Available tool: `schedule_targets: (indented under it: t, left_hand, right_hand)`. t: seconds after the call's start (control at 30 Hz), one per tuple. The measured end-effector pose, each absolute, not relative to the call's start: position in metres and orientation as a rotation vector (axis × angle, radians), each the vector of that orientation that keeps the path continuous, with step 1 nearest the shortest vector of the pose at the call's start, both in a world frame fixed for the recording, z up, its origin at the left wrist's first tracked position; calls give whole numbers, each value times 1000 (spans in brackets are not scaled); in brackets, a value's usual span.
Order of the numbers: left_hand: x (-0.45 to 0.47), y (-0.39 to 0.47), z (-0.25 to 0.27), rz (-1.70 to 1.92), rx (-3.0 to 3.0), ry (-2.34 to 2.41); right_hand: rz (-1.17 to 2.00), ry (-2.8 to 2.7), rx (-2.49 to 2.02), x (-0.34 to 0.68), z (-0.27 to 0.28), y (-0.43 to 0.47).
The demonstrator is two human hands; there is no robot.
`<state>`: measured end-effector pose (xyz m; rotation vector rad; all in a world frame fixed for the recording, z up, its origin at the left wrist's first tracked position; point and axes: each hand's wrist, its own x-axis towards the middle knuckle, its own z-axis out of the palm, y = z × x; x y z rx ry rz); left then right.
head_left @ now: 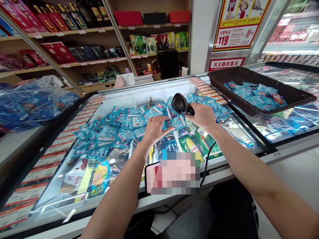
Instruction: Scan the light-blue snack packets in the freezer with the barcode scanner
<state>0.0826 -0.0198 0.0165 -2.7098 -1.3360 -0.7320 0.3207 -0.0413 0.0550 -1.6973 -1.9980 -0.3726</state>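
Observation:
My right hand (203, 116) grips the handle of a black barcode scanner (179, 104), its head tilted over the packets. A black cable hangs below that hand. My left hand (157, 129) hovers at a blue packet (179, 122) under the scanner. Its thumb and fingers are apart, with the thumb tip at the packet's left edge; whether they touch cannot be made out. Many more blue packets (122, 127) lie spread over the glass top of the chest freezer (114, 91). A phone (149, 179), partly blurred out, rests at the near edge.
A brown woven basket (261, 71) with blue packets stands at the right. Plastic-wrapped blue goods (35, 103) lie at the left. Bagged frozen goods (194, 142) show beneath the glass. Behind are shelves with boxes and bottles, and a black box-like object (168, 64).

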Motion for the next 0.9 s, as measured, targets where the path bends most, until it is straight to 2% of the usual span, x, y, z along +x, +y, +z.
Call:
schedule_targets:
  t: [0.13,0.4,0.9]
  left_hand:
    - [76,-8,10,-826,-2738,-1364]
    - [63,2,10,-1275,-2542,-1585]
    - [65,-1,12,-1326,-2516,-1475]
  right_hand:
    - [-365,-2027,-1707,320,54,-41]
    - [-337,-2109,-1639,317,55,-44]
    - [-344,-2354,-1532,315,56,-50]
